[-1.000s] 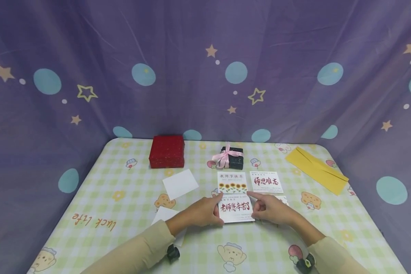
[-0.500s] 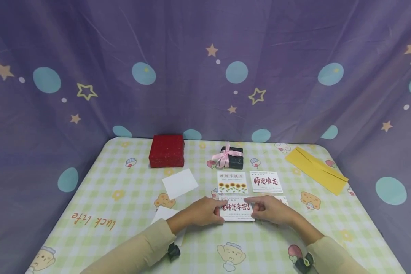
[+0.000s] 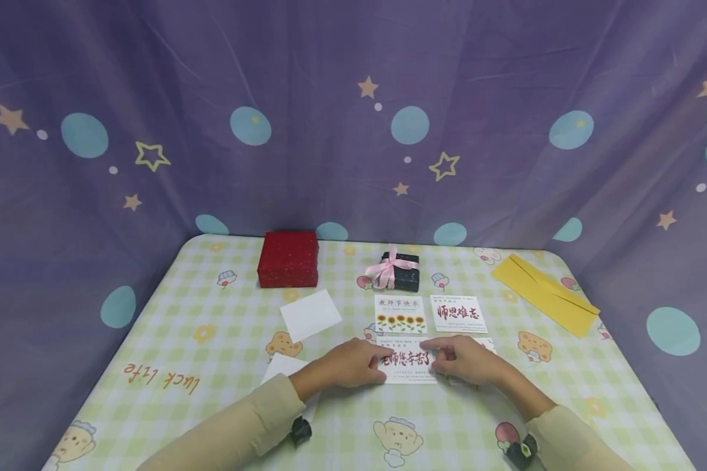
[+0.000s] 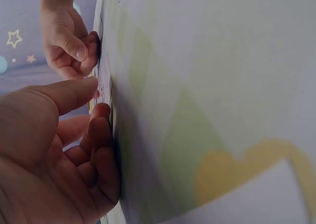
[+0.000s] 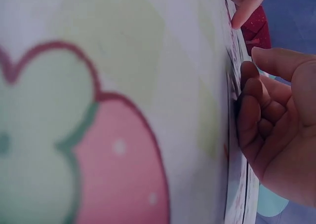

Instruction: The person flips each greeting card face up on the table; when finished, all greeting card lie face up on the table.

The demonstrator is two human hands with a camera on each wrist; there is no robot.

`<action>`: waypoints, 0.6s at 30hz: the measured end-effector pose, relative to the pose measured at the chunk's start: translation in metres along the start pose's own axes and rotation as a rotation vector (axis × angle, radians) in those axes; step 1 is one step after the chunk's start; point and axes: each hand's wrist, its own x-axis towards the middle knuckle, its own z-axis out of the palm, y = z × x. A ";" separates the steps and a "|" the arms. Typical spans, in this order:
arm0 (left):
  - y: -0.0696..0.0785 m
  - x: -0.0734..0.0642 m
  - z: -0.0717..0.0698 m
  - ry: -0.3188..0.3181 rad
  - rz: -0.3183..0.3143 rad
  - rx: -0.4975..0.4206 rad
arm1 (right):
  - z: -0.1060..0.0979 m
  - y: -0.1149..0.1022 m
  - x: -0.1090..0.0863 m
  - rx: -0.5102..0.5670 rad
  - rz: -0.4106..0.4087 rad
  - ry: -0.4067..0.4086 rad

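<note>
A white greeting card [image 3: 411, 376] with red brush lettering lies flat on the checked tablecloth in the head view. From its left side my left hand [image 3: 353, 363] touches it, the index fingertip over the lettering and the thumb by the left edge. Over at the right, my right hand [image 3: 468, 360] rests its straight index finger on the card's upper right part. The remaining fingers of both hands are bent under. Just beyond lies a sunflower card [image 3: 400, 315]. To its right is another red-lettered card [image 3: 458, 314]. A further card [image 3: 486, 342] is mostly hidden by my right hand.
A red box [image 3: 289, 260] and a small black box [image 3: 406, 278] with a pink ribbon stand at the back. One yellow envelope [image 3: 544, 294] lies at the right. Blank white cards [image 3: 311, 316] lie at the left, one partly under my left arm.
The near card has come down flat and slid slightly toward me, away from the sunflower card. Both index fingers have moved from its upper corners onto its face. Little differs in the last half second.
</note>
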 end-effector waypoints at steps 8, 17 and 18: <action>-0.002 -0.005 -0.009 0.030 -0.023 -0.045 | -0.011 -0.010 0.009 -0.072 -0.082 -0.021; -0.023 -0.018 -0.041 0.103 -0.114 -0.127 | -0.027 -0.040 0.038 -0.088 -0.181 0.062; -0.026 -0.021 -0.044 0.117 -0.127 -0.124 | -0.026 -0.042 0.042 -0.087 -0.186 0.062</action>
